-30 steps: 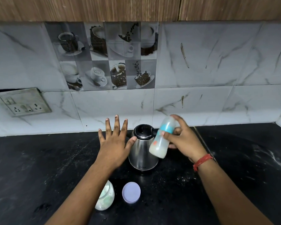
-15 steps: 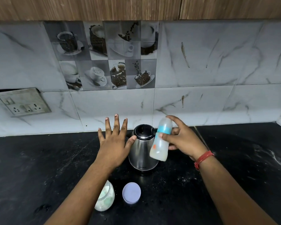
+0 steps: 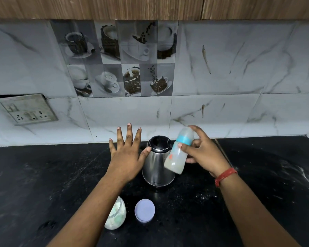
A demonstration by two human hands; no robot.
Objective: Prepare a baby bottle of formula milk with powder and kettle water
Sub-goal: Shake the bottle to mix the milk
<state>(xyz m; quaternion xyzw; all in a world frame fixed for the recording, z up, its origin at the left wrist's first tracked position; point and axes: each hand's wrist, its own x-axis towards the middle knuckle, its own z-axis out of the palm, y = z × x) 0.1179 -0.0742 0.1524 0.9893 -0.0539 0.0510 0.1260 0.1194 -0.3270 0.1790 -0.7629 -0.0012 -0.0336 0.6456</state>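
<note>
Two hands over black counter (image 3: 43, 184): left hand (image 3: 126, 157) splayed, right hand (image 3: 203, 154) w/ bottle (image 3: 177, 157).

The kettle (image 3: 158, 164) stands on the countertop (image 3: 43, 184), near the far wall. The baby bottle (image 3: 178, 151) is tilted in the air just right of it, and the left hand (image 3: 126, 155) is just left. Nearer lie the lid (image 3: 144, 210) and, to its left, the jar (image 3: 116, 215).

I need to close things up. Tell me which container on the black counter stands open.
The glass powder jar under the left forearm; its lilac lid lies beside it. The steel kettle has its black lid on.
</note>
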